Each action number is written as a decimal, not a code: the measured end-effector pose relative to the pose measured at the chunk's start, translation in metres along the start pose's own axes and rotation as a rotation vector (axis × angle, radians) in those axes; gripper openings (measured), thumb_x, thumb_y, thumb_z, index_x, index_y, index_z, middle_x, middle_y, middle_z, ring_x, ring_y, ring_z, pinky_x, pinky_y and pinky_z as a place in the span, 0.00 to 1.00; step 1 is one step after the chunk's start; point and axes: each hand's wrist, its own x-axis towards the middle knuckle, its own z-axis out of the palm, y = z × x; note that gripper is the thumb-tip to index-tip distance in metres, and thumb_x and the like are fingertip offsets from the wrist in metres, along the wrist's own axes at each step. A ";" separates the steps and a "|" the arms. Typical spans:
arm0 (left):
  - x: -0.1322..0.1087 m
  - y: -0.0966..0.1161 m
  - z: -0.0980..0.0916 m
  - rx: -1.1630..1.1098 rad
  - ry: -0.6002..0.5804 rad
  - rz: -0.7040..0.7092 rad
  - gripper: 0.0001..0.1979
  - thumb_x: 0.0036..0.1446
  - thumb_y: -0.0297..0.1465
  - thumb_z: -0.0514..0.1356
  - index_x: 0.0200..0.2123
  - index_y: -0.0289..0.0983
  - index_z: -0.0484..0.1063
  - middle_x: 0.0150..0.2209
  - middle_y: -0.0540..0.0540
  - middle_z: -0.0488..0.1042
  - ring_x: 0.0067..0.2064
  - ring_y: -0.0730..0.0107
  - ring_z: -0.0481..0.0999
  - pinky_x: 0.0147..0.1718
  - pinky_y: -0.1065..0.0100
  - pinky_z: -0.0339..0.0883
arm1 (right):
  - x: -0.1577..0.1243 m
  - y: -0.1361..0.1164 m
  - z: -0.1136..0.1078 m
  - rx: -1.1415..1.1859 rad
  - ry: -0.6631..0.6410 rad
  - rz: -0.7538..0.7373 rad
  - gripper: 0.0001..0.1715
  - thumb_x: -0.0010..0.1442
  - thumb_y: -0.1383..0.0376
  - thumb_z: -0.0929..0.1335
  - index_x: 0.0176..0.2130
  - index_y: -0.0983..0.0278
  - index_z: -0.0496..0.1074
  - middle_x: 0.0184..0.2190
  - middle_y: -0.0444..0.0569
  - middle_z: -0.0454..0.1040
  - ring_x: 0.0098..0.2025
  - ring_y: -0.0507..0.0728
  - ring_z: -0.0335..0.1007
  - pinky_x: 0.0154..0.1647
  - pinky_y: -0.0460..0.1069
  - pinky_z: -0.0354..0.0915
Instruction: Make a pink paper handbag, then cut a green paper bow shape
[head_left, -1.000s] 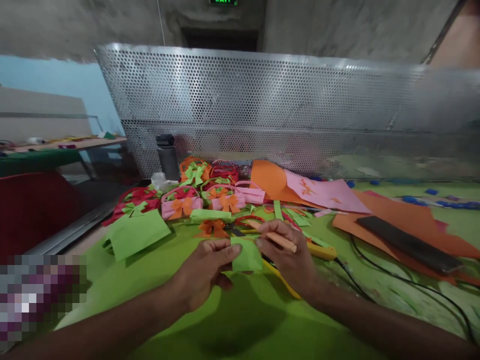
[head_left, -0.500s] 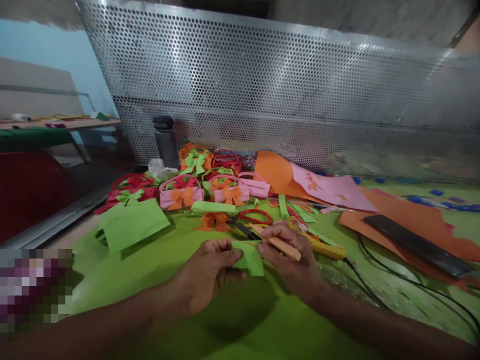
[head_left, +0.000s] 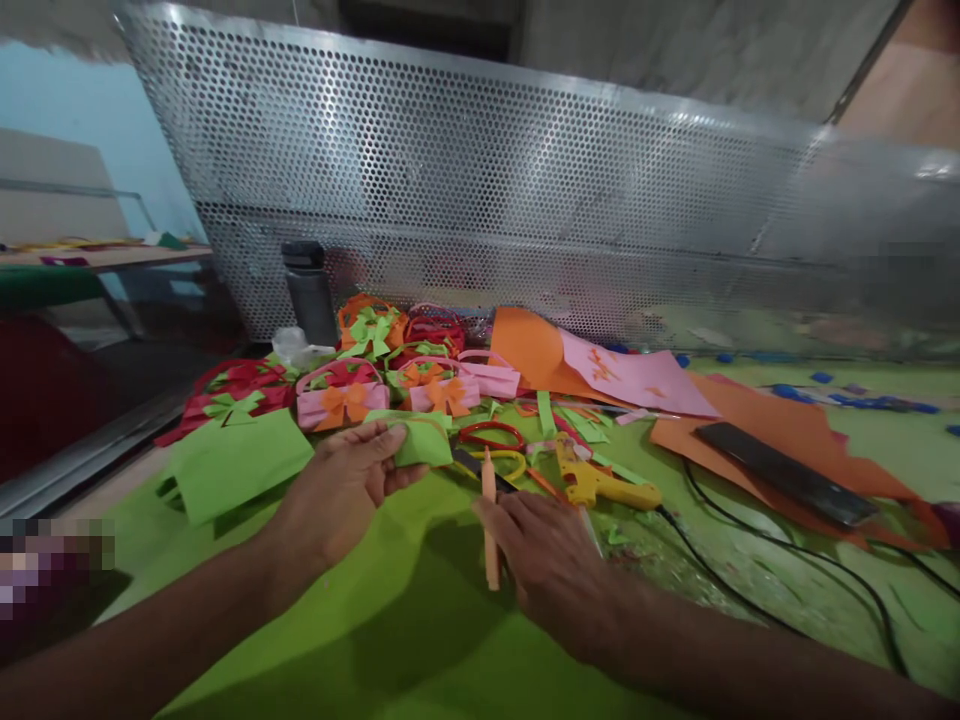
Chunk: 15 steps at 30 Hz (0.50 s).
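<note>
My left hand (head_left: 352,480) pinches a small green sheet piece (head_left: 422,440) between thumb and fingers, held above the table. A pale orange pen (head_left: 490,520) stands nearly upright in my right hand (head_left: 544,550), caught near the thumb. The fingers of that hand curl down over the black part of a pair of scissors (head_left: 491,432) with red and yellow handles; whether they grip it I cannot tell. A yellow glue gun (head_left: 604,487) lies just to the right of this hand.
Small pink bags (head_left: 343,405) with bows are grouped at the back left, near a dark bottle (head_left: 310,295). A larger green sheet (head_left: 236,465) lies left. Orange sheets (head_left: 525,345), a black phone-like slab (head_left: 784,470) and cables lie right. A perforated metal panel (head_left: 450,170) stands behind.
My hands have parted. The left has moved left with the green piece; the right has lowered toward the scissors, and the pen has turned nearly upright. The view has shifted slightly right.
</note>
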 end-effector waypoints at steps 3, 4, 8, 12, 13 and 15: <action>-0.001 -0.006 0.000 0.000 0.007 -0.043 0.06 0.51 0.19 0.58 0.25 0.34 0.70 0.27 0.50 0.74 0.29 0.73 0.75 0.29 0.68 0.75 | 0.000 -0.002 -0.008 -0.066 -0.045 -0.018 0.23 0.50 0.77 0.62 0.47 0.69 0.63 0.34 0.53 0.73 0.34 0.59 0.65 0.31 0.52 0.60; -0.002 -0.008 0.001 0.003 -0.002 -0.057 0.06 0.51 0.19 0.58 0.25 0.34 0.70 0.26 0.51 0.73 0.28 0.73 0.74 0.28 0.68 0.75 | 0.001 -0.002 -0.010 -0.082 -0.062 -0.017 0.23 0.51 0.76 0.63 0.48 0.69 0.63 0.34 0.53 0.73 0.35 0.60 0.66 0.32 0.52 0.60; -0.007 -0.014 0.002 0.035 -0.039 -0.109 0.06 0.49 0.19 0.60 0.24 0.34 0.71 0.24 0.51 0.73 0.25 0.74 0.74 0.24 0.70 0.74 | 0.009 0.006 -0.016 -0.147 -0.116 0.078 0.26 0.51 0.76 0.64 0.50 0.69 0.61 0.37 0.54 0.74 0.37 0.60 0.67 0.33 0.52 0.60; -0.011 -0.021 0.002 0.105 -0.063 -0.174 0.06 0.51 0.19 0.58 0.25 0.33 0.72 0.24 0.49 0.75 0.25 0.73 0.75 0.24 0.71 0.73 | 0.021 0.036 -0.026 -0.199 -0.103 0.226 0.21 0.52 0.78 0.62 0.46 0.66 0.66 0.34 0.53 0.76 0.36 0.60 0.70 0.34 0.51 0.61; -0.012 -0.023 0.003 0.122 -0.083 -0.196 0.06 0.52 0.20 0.58 0.26 0.33 0.72 0.25 0.48 0.75 0.26 0.72 0.75 0.25 0.71 0.73 | 0.025 0.046 -0.028 -0.207 -0.106 0.260 0.18 0.53 0.78 0.62 0.44 0.64 0.67 0.32 0.51 0.76 0.35 0.59 0.71 0.33 0.50 0.61; -0.015 -0.026 0.003 0.139 -0.113 -0.225 0.05 0.53 0.21 0.57 0.27 0.32 0.72 0.26 0.46 0.76 0.27 0.72 0.75 0.26 0.71 0.73 | 0.031 0.067 -0.032 -0.247 -0.084 0.361 0.14 0.57 0.75 0.62 0.43 0.66 0.68 0.32 0.54 0.76 0.36 0.60 0.71 0.34 0.51 0.62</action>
